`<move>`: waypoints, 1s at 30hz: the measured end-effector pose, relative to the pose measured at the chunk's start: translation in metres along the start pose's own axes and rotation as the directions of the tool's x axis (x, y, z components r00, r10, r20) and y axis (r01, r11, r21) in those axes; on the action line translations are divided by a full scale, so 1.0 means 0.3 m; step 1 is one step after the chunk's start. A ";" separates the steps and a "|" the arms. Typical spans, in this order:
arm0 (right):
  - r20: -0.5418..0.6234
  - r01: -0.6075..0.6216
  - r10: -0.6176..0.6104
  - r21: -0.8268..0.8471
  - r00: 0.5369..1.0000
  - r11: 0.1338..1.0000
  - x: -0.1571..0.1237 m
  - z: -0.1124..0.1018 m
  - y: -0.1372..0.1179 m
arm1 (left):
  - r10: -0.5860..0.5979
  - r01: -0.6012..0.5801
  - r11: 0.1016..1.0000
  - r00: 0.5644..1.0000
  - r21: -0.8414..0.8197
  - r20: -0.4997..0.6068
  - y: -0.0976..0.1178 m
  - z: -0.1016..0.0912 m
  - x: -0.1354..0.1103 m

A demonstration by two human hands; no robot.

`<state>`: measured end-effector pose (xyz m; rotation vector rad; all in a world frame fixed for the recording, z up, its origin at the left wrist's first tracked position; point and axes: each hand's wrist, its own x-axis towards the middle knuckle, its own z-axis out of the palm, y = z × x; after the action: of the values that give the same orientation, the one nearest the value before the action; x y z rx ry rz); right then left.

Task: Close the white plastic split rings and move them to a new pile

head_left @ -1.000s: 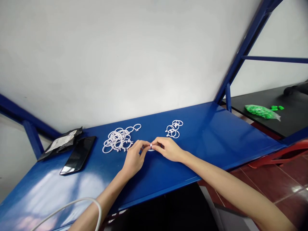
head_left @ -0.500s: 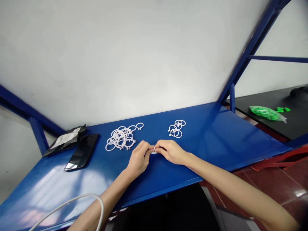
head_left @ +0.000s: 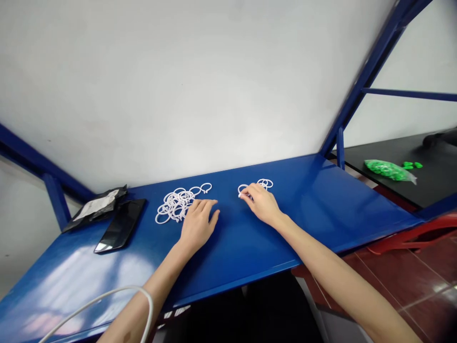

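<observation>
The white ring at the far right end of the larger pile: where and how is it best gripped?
Probably by the right-hand rim of the ring, pinched from the right. That side curves away from the larger pile, whereas its left side borders the next ring. Its knobbed ends face the person. Of the two hands, the left hand is nearer.

— What lies left on the table?
— A phone, a packet behind it; right of both, the larger ring heap
— And the hands?
— Left hand before that heap, right hand before the smaller ring cluster; farther right, on another table, a bag
</observation>
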<state>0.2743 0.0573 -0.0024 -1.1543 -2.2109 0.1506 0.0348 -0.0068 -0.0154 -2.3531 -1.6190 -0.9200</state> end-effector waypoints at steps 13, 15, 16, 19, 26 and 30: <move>-0.064 -0.115 0.112 -0.056 0.992 0.992 -0.001 -0.015 0.049 | -0.058 -0.004 0.940 0.984 0.342 0.171 -0.158 0.058 0.195; -0.036 -0.061 0.060 -0.042 0.998 0.997 -0.003 -0.011 0.028 | -0.045 -0.022 0.945 0.980 0.325 0.194 -0.155 0.061 0.203; -0.021 -0.032 0.031 -0.037 0.999 0.999 -0.006 -0.009 0.017 | -0.039 -0.028 0.952 0.977 0.305 0.211 -0.147 0.061 0.202; 0.040 0.078 -0.078 0.008 0.996 0.997 -0.015 0.000 -0.022 | 0.015 -0.059 0.985 0.964 0.160 0.266 -0.102 0.054 0.181; 0.179 0.167 -0.215 0.250 0.960 0.954 -0.037 0.032 -0.086 | 0.042 0.051 0.947 0.960 -0.316 0.278 0.011 0.016 0.076; 0.190 0.044 -0.138 0.431 0.972 0.901 -0.041 0.034 -0.099 | -0.166 0.256 0.842 0.961 -0.475 0.222 0.029 -0.003 0.032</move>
<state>0.2526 0.0316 -0.0054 -0.8190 -2.2575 0.7130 0.0444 -0.0032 -0.0073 -2.6832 -1.9326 -1.3607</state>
